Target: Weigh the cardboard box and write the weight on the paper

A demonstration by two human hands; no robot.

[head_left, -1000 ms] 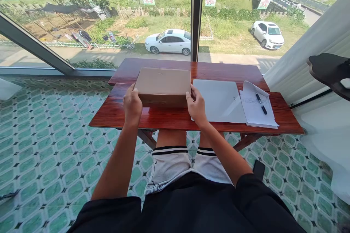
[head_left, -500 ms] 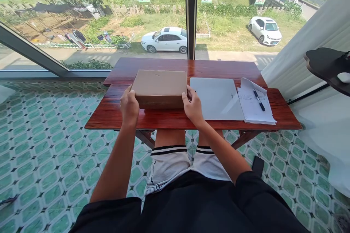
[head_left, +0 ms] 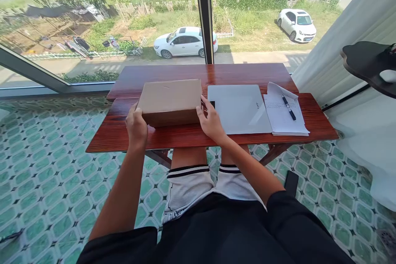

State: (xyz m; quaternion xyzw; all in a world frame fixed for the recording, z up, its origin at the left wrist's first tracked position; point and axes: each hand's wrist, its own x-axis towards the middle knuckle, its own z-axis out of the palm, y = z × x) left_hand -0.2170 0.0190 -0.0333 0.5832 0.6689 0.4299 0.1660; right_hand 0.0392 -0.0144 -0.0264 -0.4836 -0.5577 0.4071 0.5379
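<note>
**Brown box [head_left: 170,95], red-brown table [head_left: 105,128], green floor [head_left: 68,165]**

Your box is plain brown, darker on its near side; dark grain streaks your table. You have a silver-grey laptop [head_left: 238,109], white paper [head_left: 281,123] and a black pen [head_left: 288,107], perhaps silver-banded, though too small to be sure. Your shorts [head_left: 189,187] are white with black-banded hems, your shirt [head_left: 213,231] black. Pale outlines and dark diamonds pattern your floor.

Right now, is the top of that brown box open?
No, the brown box shows a flat, closed top between the left hand and the right hand.
</note>
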